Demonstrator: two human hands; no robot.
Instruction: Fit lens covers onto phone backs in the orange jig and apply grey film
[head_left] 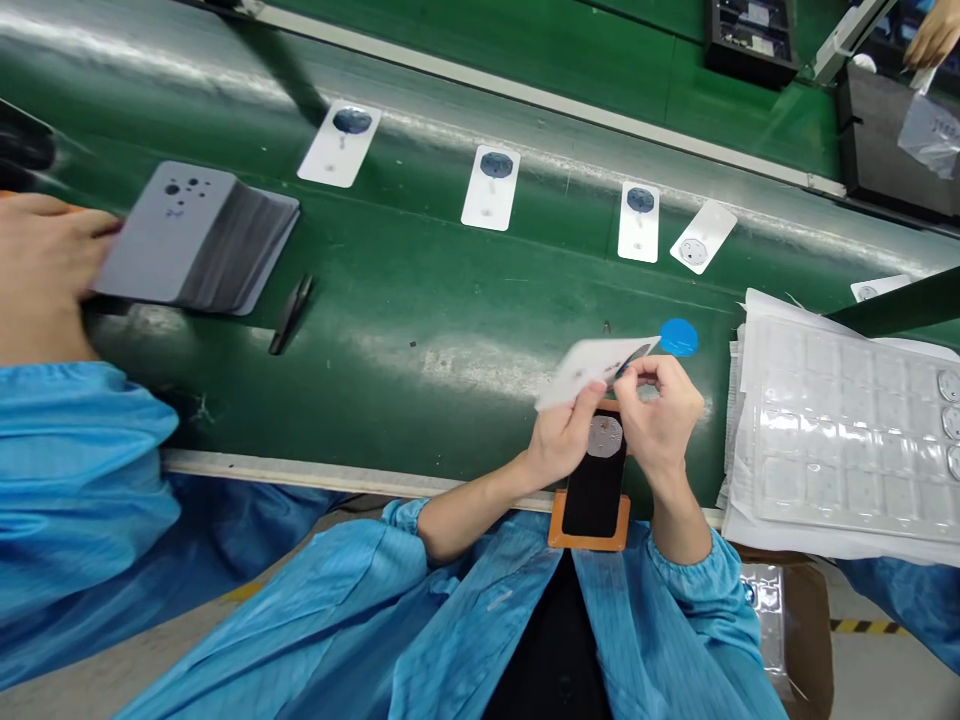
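Observation:
My left hand [559, 440] grips a white phone back cover [581, 372] by its lower edge, tilted above the bench. At the cover's right end, by its dark round patch [634, 362], the fingers of my right hand [664, 410] are pinched together; what lies between them is hidden. Beneath both hands is an orange fixture [557, 530] with a black phone-shaped insert [592, 490]. A round silvery piece [604, 437] rests near the insert's top. A blue disc [679, 338] lies on the bench just beyond my right hand.
Several white covers [489, 200] lie along the grey conveyor edge. To the left are a stack of grey covers [169, 225], tweezers [291, 315] and a co-worker's hand [49, 270]. Clear plastic trays [847, 420] stand at right. Another person's hand [934, 35] shows at top right.

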